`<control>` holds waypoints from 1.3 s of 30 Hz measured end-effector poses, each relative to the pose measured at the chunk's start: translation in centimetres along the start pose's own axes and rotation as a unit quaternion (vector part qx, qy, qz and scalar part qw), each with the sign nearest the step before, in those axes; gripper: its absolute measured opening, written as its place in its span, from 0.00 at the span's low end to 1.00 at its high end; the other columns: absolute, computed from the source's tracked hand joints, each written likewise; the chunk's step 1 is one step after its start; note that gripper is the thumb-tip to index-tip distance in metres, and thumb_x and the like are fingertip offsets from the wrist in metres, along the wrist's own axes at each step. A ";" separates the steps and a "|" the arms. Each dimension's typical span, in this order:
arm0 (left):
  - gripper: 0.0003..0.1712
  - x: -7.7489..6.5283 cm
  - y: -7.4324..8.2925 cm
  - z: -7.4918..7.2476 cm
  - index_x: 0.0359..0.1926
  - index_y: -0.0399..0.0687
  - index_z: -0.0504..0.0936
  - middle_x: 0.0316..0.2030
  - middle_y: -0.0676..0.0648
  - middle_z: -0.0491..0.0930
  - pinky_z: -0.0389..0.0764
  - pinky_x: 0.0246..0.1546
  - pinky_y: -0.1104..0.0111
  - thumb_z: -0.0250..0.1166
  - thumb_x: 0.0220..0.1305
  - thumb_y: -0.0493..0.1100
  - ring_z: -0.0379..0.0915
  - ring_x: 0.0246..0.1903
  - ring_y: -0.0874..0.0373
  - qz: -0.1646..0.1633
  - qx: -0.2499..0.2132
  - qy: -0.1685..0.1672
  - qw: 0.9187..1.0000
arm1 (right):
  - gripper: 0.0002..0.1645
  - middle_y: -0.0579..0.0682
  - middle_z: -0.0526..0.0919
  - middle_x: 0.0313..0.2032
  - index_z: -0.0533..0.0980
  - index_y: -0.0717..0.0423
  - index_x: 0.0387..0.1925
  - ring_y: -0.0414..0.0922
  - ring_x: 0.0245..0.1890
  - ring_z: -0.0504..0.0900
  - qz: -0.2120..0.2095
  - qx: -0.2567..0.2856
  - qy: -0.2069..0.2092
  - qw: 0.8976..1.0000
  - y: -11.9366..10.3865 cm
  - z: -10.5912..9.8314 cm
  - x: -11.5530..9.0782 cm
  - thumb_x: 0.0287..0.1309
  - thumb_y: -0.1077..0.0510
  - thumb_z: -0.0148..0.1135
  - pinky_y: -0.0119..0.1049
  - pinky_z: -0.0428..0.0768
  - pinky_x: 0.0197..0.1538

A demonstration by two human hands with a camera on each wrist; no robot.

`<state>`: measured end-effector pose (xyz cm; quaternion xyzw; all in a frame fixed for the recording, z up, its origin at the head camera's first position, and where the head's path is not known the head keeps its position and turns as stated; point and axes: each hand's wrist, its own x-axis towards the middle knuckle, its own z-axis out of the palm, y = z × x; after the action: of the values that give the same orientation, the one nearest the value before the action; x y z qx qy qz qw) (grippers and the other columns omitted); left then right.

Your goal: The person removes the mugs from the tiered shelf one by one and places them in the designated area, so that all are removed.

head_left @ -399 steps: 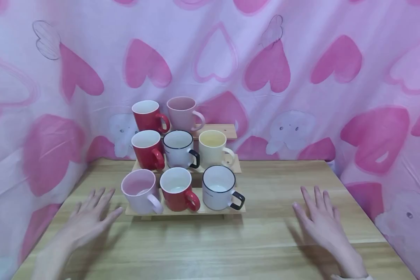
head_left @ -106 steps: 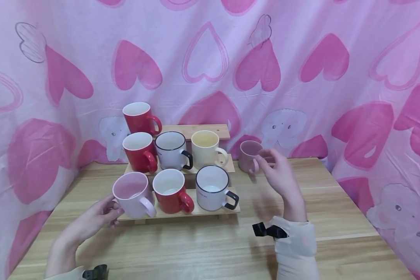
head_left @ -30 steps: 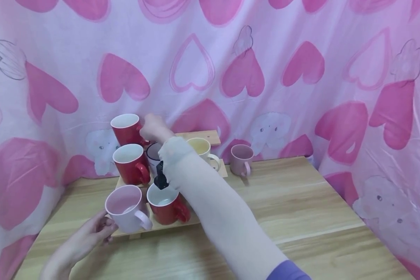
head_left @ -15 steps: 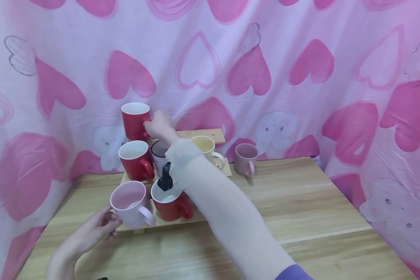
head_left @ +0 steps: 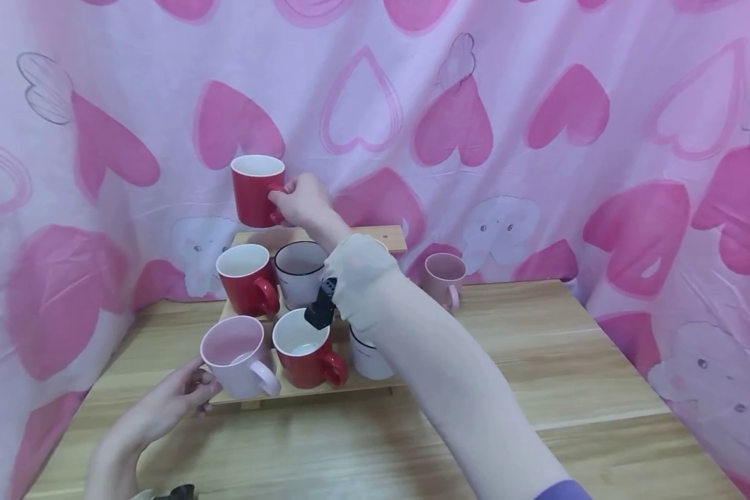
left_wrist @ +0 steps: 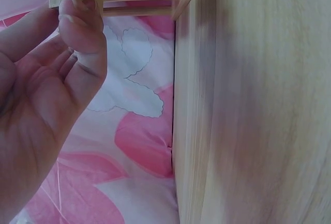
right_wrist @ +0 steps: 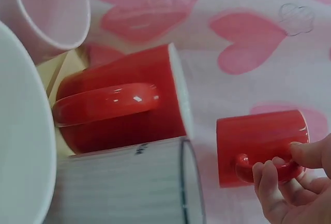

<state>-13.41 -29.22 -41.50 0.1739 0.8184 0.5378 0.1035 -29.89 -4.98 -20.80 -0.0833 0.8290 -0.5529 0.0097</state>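
Head view has my right sleeve [head_left: 437, 354] closest, slanting over the wooden table [head_left: 312, 458] and blocking part of the wooden rack [head_left: 381, 237]. My left hand [head_left: 171, 404] is at the rack's near left corner, thumb and fingers pinching the end of the bottom plank [head_left: 356, 386]; left wrist cam shows that grip from underneath.

Just beside it on the front tier is a lavender mug [head_left: 240, 357], pink inside with a pale patch at the bottom. Next along, a red mug [head_left: 303, 361] with a white inside and a shiny spot down there, glare or contents, can't tell. Then a white mug [head_left: 370, 357] half behind my sleeve, so no clue what's in it.

Middle tier: another red mug [head_left: 246, 285], white lining showing, handle pointing right, and a black-rimmed mug [head_left: 298, 274] that looks greyish inside. One more mug is just a sliver of rim past my arm. Off to the right, a dusty pink mug [head_left: 445, 278] stands upright on the table, pink inside, bottom hard to make out.

Farthest back, my right hand [head_left: 306, 203] pinches the handle of an airborne red mug [head_left: 252, 201], thumb opposite curled fingers. It's upright, just above the top tier's left end, white inside, bottom hidden. Behind everything hangs a pink heart curtain [head_left: 519, 104].
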 end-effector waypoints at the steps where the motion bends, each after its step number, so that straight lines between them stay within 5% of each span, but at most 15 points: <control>1: 0.22 -0.1 0.0 -0.1 0.63 0.32 0.59 0.40 0.37 0.72 0.81 0.30 0.64 0.54 0.73 0.35 0.75 0.30 0.51 0.000 0.000 0.000 1.000 | 0.11 0.58 0.83 0.31 0.76 0.63 0.32 0.49 0.33 0.85 -0.002 0.010 -0.002 1.000 -0.2 -0.2 -0.2 0.67 0.58 0.61 0.34 0.84 0.38; 10: 0.23 -0.8 -0.1 -0.5 0.64 0.33 0.59 0.39 0.37 0.73 0.80 0.29 0.65 0.54 0.73 0.36 0.75 0.29 0.51 -0.005 0.003 0.004 1.000 | 0.12 0.57 0.82 0.28 0.77 0.62 0.33 0.45 0.30 0.85 0.003 0.048 -0.014 0.999 -1.6 -3.2 -2.0 0.67 0.55 0.61 0.32 0.84 0.33; 16: 0.20 -0.2 0.2 -0.3 0.60 0.35 0.62 0.39 0.35 0.73 0.80 0.29 0.64 0.55 0.73 0.37 0.74 0.30 0.52 0.002 0.001 0.001 1.000 | 0.11 0.57 0.83 0.29 0.76 0.60 0.36 0.46 0.29 0.84 0.002 0.056 0.024 0.998 -1.5 -6.0 -3.1 0.66 0.54 0.62 0.34 0.84 0.33; 24: 0.19 -0.3 0.0 -0.3 0.59 0.33 0.62 0.38 0.34 0.72 0.81 0.29 0.64 0.54 0.73 0.35 0.74 0.30 0.53 0.012 0.003 -0.004 1.000 | 0.11 0.57 0.83 0.33 0.73 0.57 0.38 0.46 0.30 0.84 -0.043 0.017 0.070 0.997 0.6 -8.7 -5.1 0.67 0.53 0.60 0.34 0.84 0.33; 31: 0.20 -0.7 0.0 -0.9 0.60 0.34 0.62 0.39 0.35 0.73 0.80 0.29 0.64 0.55 0.73 0.36 0.74 0.30 0.52 -0.001 0.007 0.002 1.000 | 0.10 0.61 0.81 0.33 0.73 0.61 0.41 0.51 0.34 0.83 -0.067 0.069 0.082 0.992 2.6 -10.4 -6.5 0.68 0.57 0.58 0.36 0.85 0.36; 39: 0.22 -1.1 -0.1 -0.1 0.62 0.34 0.60 0.37 0.37 0.73 0.80 0.27 0.64 0.55 0.73 0.37 0.74 0.28 0.53 -0.001 0.000 0.006 1.000 | 0.09 0.59 0.79 0.33 0.72 0.60 0.41 0.53 0.30 0.81 -0.084 0.068 0.132 0.985 4.8 -12.2 -8.3 0.68 0.57 0.59 0.39 0.84 0.35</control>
<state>-12.45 -29.81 -41.58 0.1697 0.8193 0.5386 0.0988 -23.60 9.24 -21.10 -0.0783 0.7733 -0.6133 -0.1403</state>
